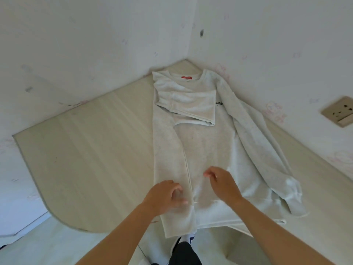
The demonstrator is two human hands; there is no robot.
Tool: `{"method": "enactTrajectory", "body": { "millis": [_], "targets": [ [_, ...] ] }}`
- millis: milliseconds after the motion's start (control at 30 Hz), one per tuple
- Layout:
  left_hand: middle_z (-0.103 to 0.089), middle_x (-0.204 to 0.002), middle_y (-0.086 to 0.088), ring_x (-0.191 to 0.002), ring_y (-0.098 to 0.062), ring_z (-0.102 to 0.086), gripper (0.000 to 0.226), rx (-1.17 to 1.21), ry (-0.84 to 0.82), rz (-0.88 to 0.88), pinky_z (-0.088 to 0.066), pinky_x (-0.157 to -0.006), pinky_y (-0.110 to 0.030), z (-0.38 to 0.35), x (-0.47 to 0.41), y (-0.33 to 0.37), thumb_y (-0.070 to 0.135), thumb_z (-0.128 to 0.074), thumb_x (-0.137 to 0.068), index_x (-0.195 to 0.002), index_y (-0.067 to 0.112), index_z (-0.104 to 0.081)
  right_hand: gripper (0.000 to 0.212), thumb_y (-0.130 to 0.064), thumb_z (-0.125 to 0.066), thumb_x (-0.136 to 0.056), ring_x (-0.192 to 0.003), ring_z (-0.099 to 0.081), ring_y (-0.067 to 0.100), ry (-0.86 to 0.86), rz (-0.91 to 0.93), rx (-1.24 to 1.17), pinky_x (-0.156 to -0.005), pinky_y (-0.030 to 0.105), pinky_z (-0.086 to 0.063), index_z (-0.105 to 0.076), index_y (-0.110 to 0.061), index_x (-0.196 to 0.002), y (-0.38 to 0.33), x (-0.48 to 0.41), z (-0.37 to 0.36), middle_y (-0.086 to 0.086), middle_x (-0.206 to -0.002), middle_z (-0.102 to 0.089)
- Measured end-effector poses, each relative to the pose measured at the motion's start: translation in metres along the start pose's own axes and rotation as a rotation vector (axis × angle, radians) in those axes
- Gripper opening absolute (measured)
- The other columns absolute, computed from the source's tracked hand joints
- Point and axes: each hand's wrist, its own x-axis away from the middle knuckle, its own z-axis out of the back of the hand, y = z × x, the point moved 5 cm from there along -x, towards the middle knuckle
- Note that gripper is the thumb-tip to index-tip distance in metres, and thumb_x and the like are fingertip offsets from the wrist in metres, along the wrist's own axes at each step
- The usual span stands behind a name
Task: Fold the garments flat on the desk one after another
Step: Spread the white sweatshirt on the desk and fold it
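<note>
A pale grey sweatshirt [208, 150] lies on the light wooden desk [86, 159] in a wall corner, its left side and sleeve folded inward, the right sleeve [267, 150] trailing loose. The left hand [166, 196], fingers curled, rests on the folded edge near the hem; the right hand [222, 183] hovers with fingers loosely bent, holding nothing. The right side looks due for folding next.
</note>
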Motion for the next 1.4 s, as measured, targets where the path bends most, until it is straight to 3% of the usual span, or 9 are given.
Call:
{"method": "enactTrajectory", "body": {
  "millis": [133,367,567,767,900,1000,1133,1300,1400],
  "targets": [
    [-0.055,-0.102,0.007,-0.098,-0.016,-0.057,0.016,0.004,0.333,-0.003,-0.047,-0.082,-0.030,0.049,-0.039,-0.005,0.028,-0.053,-0.095,-0.107,0.022,-0.063,0.024,-0.014,-0.048,-0.095,-0.098,-0.055,0.013,0.021,-0.151,-0.169,-0.074,0.021,-0.042,-0.059,-0.015,-0.117,-0.011,-0.088,0.029,0.002,-0.116,-0.060],
    [-0.039,-0.139,-0.001,-0.123,-0.023,-0.046,0.057,-0.082,0.500,0.189,-0.042,-0.101,-0.034,0.116,-0.112,-0.032,0.009,-0.067,-0.084,-0.136,0.015,-0.042,0.041,-0.023,-0.048,-0.096,-0.095,-0.047,0.020,0.070,-0.242,-0.256,-0.077,0.029,-0.037,-0.041,-0.015,-0.136,0.002,-0.225,0.061,0.015,-0.132,-0.045],
    [-0.030,-0.145,0.005,-0.132,-0.018,-0.036,0.077,-0.039,0.437,0.289,-0.035,-0.109,-0.035,0.138,-0.163,-0.054,0.022,-0.076,-0.077,-0.142,0.017,-0.034,0.039,-0.023,-0.061,-0.087,-0.090,-0.051,0.022,0.073,-0.263,-0.323,-0.088,0.037,-0.046,-0.049,-0.024,-0.124,0.024,-0.310,0.060,0.009,-0.106,-0.048],
    [0.000,-0.160,0.013,-0.145,-0.013,-0.017,0.110,-0.135,0.211,0.340,-0.020,-0.116,-0.036,0.135,-0.179,-0.070,0.048,-0.076,-0.073,-0.154,0.024,-0.005,0.035,0.002,-0.043,-0.094,-0.106,-0.043,0.000,0.330,0.161,-0.293,-0.089,-0.004,-0.025,-0.064,-0.015,-0.116,-0.023,-0.340,0.107,-0.005,-0.117,-0.054],
    [0.021,-0.158,0.008,-0.148,-0.014,0.004,0.127,-0.405,0.047,0.411,-0.007,-0.117,-0.040,0.127,-0.185,-0.070,0.083,-0.057,-0.062,-0.152,0.027,0.014,0.041,0.001,-0.039,-0.095,-0.112,-0.045,0.009,0.228,0.150,-0.115,-0.092,0.005,-0.029,-0.057,-0.017,-0.128,-0.006,-0.364,0.105,0.001,-0.127,-0.045],
    [-0.012,-0.157,0.005,-0.140,-0.020,-0.024,0.111,-0.445,0.107,0.496,-0.016,-0.113,-0.039,0.141,-0.196,-0.059,0.086,-0.052,-0.063,-0.151,0.028,-0.016,0.052,-0.004,-0.043,-0.093,-0.132,-0.034,0.029,-0.082,-0.092,0.125,-0.107,0.033,-0.032,-0.045,-0.029,-0.138,0.034,-0.368,0.069,0.010,-0.146,-0.024],
    [-0.053,-0.124,0.001,-0.109,-0.020,-0.056,0.027,-0.230,0.558,0.424,-0.036,-0.098,-0.033,0.194,-0.227,-0.040,0.033,-0.050,-0.096,-0.120,0.022,-0.054,0.049,-0.022,-0.046,-0.097,-0.141,-0.019,0.029,0.100,0.039,0.180,-0.112,0.042,-0.025,-0.035,-0.034,-0.144,0.027,-0.360,0.072,0.005,-0.159,-0.002],
    [-0.041,-0.136,-0.013,-0.117,-0.030,-0.051,0.054,0.371,0.724,0.483,-0.046,-0.093,-0.040,0.221,-0.286,-0.045,0.039,-0.057,-0.093,-0.137,0.016,-0.037,0.055,-0.042,-0.030,-0.102,-0.148,0.007,0.027,-0.165,0.227,0.454,-0.118,0.044,-0.011,-0.006,-0.041,-0.151,0.037,-0.345,0.044,-0.002,-0.162,0.008],
    [-0.041,-0.136,-0.012,-0.120,-0.032,-0.047,0.066,0.250,0.543,0.556,-0.045,-0.095,-0.041,0.217,-0.309,-0.064,0.035,-0.070,-0.083,-0.139,0.023,-0.037,0.056,-0.049,-0.023,-0.101,-0.147,0.017,0.025,-0.224,0.202,0.426,-0.119,0.042,-0.004,0.006,-0.046,-0.149,0.049,-0.334,0.041,-0.006,-0.159,0.020]
  ]
}}
